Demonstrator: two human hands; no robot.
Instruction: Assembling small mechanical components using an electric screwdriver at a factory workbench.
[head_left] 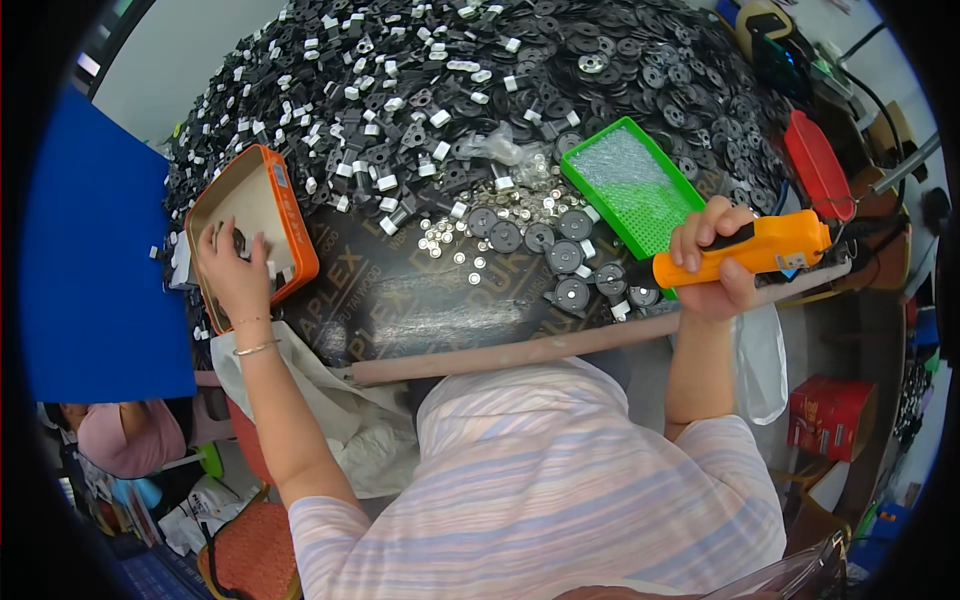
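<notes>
My left hand (236,278) reaches into a shallow orange box (303,235) on the left. Its fingers are spread, and a small black part shows between thumb and fingers, apparently lying in the box. My right hand (716,262) is wrapped round an orange electric screwdriver (790,243), held level with its dark nose pointing left. Below and beside that nose are several round black wheel-like parts (571,294) with white blocks attached, near the table's front edge. Small silver round pieces (478,264) lie scattered left of them.
A great heap of black parts (420,110) with white blocks covers the far table. A green tray (655,228) of tiny clear or silver pieces stands right of centre, with a red tray (820,165) beyond. A pale tube (520,352) edges the table. Another person (130,437) sits lower left.
</notes>
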